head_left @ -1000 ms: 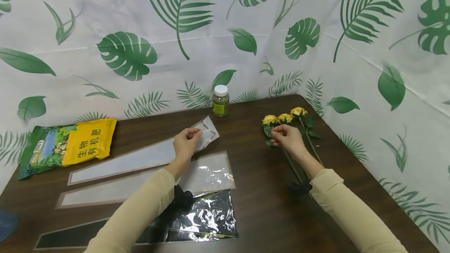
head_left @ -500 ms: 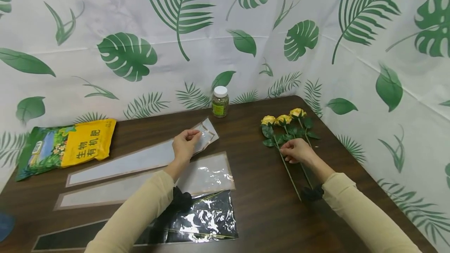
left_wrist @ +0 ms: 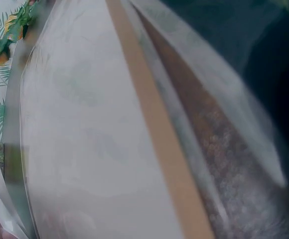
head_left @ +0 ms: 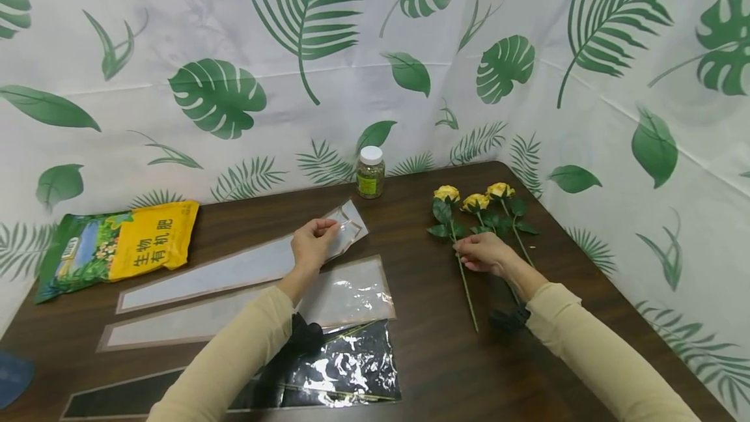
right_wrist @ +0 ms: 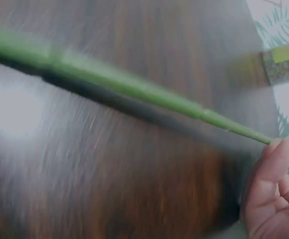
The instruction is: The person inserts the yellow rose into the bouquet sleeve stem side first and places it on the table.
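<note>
One rose point(head_left: 446, 193) at the table's point(head_left: 422, 318) right, head view, has swung left of two others point(head_left: 475, 202), apparently singled out; right hand point(head_left: 489, 253) pinches it, left hand point(head_left: 313, 243) a pale sleeve point(head_left: 217, 277). Left wrist: grip hidden. Right wrist: fingertips point(right_wrist: 279, 152) clamp the stem point(right_wrist: 134, 88).

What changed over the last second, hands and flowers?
The right hand moved nearer the person from beside the blooms, now pinching the leftmost rose by its stem; that stem's lower end swung left. Unchanged: the left hand pinches the top white sleeve; the jar and yellow-green bag stayed put.
</note>
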A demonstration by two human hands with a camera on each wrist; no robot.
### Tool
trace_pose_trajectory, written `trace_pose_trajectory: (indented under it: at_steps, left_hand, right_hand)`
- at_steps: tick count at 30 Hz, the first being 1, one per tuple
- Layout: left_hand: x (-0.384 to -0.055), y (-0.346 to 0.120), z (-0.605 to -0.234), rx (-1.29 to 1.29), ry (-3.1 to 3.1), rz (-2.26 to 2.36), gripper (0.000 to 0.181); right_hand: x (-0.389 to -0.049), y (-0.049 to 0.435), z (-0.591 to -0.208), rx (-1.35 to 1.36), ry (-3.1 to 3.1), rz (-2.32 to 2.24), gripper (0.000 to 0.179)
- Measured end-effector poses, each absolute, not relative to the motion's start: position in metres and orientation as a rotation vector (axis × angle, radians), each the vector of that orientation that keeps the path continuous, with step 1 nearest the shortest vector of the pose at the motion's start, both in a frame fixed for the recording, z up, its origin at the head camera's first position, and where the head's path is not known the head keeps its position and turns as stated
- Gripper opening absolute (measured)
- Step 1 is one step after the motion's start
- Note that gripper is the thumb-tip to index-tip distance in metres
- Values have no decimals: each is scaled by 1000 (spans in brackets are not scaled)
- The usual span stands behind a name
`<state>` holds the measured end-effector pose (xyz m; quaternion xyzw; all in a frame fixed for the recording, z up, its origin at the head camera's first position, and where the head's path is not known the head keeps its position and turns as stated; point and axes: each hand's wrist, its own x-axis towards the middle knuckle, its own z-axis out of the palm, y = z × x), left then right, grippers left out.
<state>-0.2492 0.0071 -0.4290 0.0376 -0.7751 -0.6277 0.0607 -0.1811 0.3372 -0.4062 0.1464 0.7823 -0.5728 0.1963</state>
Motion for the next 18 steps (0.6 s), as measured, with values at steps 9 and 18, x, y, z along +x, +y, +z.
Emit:
trace_pose_trajectory:
  at_steps: [9,18]
  left_hand:
    - [-249,4,-429,87,-2358,-1875,16]
    - [-248,3,-428,73,-2351,-1889,14]
  right_hand:
    - [-199,315,-405,315,1866,-2089,40]
    - [-221,293,-388,251,1725,-2361,51]
